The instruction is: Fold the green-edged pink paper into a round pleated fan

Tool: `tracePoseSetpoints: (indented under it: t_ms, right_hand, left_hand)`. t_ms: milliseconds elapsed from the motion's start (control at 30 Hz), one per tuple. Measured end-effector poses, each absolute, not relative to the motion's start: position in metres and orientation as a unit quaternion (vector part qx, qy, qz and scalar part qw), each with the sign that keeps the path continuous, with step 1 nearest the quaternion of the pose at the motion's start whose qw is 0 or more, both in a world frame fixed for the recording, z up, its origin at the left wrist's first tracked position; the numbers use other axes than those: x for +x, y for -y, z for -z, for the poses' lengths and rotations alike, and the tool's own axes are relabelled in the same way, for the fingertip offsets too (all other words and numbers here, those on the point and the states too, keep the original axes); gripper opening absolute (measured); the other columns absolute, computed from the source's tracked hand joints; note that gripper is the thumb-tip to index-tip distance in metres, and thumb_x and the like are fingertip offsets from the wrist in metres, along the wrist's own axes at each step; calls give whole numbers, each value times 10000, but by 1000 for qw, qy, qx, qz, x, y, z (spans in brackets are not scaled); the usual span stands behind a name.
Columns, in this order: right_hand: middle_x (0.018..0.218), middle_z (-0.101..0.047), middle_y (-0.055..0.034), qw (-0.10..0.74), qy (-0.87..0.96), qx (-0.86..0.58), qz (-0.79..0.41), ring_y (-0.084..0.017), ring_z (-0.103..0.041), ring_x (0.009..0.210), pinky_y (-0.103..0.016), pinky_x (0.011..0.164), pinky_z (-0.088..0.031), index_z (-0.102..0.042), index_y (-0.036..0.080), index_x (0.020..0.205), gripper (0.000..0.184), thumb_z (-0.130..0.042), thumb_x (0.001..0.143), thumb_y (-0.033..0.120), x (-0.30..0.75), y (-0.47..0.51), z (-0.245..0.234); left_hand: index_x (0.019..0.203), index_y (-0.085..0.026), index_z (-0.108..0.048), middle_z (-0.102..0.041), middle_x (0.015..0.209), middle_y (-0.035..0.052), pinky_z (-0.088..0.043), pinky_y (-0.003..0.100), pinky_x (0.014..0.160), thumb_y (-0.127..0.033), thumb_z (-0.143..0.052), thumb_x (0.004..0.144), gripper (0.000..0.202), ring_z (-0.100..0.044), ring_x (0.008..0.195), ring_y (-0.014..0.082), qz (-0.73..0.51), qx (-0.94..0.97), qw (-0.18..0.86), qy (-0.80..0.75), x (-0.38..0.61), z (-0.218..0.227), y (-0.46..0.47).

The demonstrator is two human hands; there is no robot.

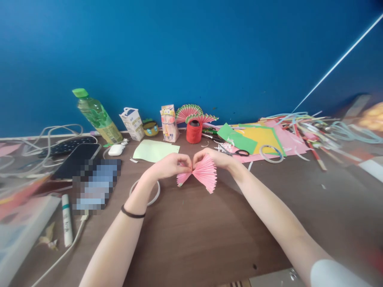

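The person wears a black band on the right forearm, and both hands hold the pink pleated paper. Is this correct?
No: the head view shows the black band on the left forearm. The left hand and right hand hold the pink pleated paper.

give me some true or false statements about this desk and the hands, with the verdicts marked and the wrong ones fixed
1. The left hand and the right hand both hold the pleated pink paper. True.
2. The dark band is on the right arm. False: the dark band is around the left one, near the wrist.
3. The right hand is gripping the scissors. False: the scissors lie loose, with neither hand on them.
4. In the picture, the green-capped bottle is left of the white carton. True.
5. The wall behind is yellow. False: it is blue.
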State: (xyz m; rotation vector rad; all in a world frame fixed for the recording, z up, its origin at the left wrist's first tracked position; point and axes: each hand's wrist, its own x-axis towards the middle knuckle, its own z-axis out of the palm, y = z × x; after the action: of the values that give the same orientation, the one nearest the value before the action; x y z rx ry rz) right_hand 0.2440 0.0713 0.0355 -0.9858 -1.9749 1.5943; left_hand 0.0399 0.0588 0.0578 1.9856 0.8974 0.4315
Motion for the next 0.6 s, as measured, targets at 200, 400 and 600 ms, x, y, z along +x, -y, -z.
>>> tracePoseSetpoints:
  t_ms: [200,400,600]
  right_hand:
    - [664,-628,13,178,716,-364,-568,-94,-534,586,-213,564,-383,-631,125,707,197,-657,665,316,243,-68,-41]
    - [631,-599,14,215,762,-383,-476,-94,-509,569,-217,547,-368,-613,125,691,195,-637,695,319,237,-61,-53]
    - [660,-617,-9,266,773,-409,-405,-113,-561,572,-233,543,-416,-619,157,744,142,-586,754,296,232,-53,-55]
  left_hand:
    - [687,-207,-643,-624,668,-15,-375,243,601,-301,-575,694,117,-531,652,155,-168,809,407,-390,45,-56,-57]
    - [663,-191,-619,-589,701,2,-362,245,621,-344,-588,712,163,-519,681,151,-219,819,359,-390,45,-57,-58]
    - [680,-185,-581,-584,675,-5,-366,233,560,-338,-582,713,157,-521,614,132,-255,776,395,-419,44,-53,-58]
